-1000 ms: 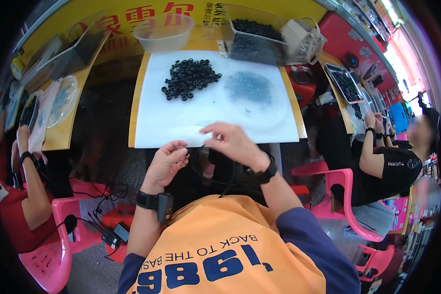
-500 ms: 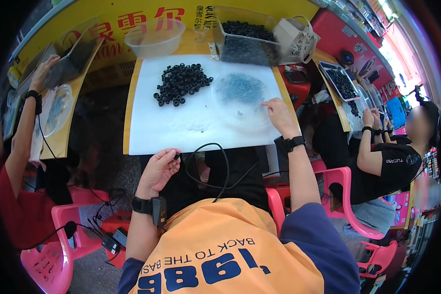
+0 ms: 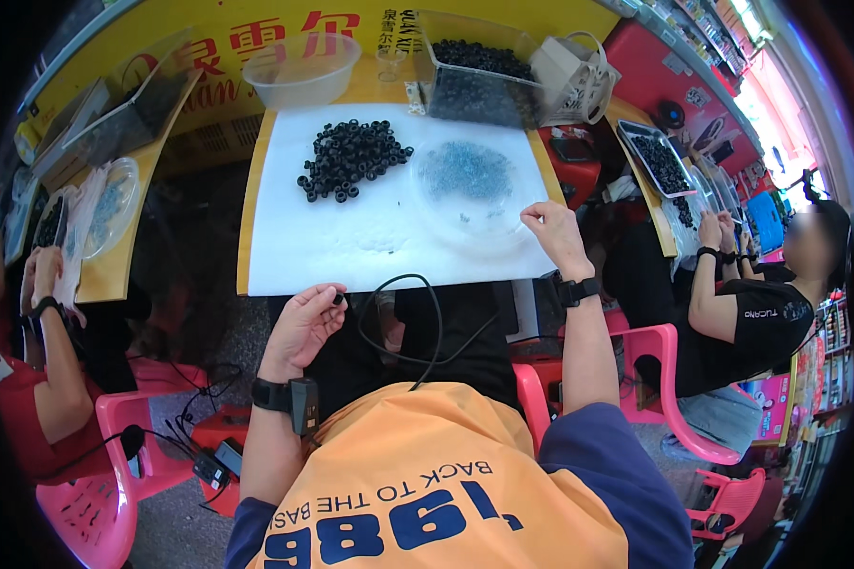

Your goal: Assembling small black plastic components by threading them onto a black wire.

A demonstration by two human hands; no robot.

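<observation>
Just off the near edge of the white board, my left hand pinches a small black ring-shaped piece between thumb and fingertips. My right hand is at the right edge of the board, its fingers pinched together; whatever they hold is too small to make out. Beside it lies a round clear dish with many tiny pale-blue pieces toward its far side. A heap of black ring-shaped pieces lies left of the dish.
Behind the board stand a clear bowl, a clear bin of black pieces and a cloth bag. A black cable loops over my lap. People work at tables on both sides, near pink chairs.
My right hand has drawn back from the pale-blue pieces toward the right, its fingers now closed. My left hand stays nearly still. The person at left has lowered an arm from a bin.
</observation>
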